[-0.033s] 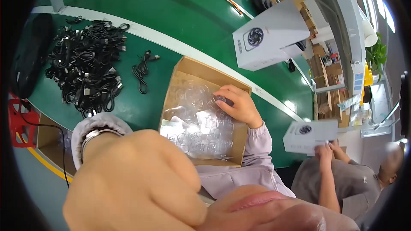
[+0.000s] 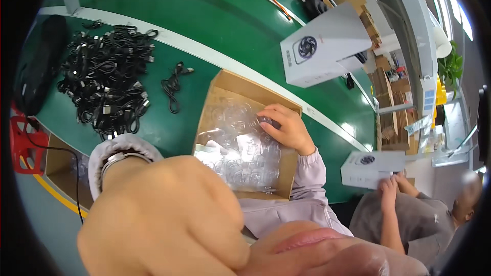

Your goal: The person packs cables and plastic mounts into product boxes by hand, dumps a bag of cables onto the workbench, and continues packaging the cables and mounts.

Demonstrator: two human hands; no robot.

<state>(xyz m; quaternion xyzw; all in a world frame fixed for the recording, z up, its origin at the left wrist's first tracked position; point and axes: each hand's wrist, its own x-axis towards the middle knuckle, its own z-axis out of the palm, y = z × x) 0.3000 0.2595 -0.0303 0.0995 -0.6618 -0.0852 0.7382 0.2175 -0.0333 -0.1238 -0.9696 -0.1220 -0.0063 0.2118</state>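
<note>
Two hands at an open cardboard box of clear plastic bags on a green table.

Right hand reaches into the box from its right side, fingers curled around a small dark item that it grips against the bags. Left hand is raised close to the camera, closed into a fist, a watch on its wrist; whether it holds anything cannot be told. Left of the box lies one coiled black cable, and further left a large pile of black cables. Beyond the box stands a white carton. At lower right another person's hands rest on a second white carton.
</note>
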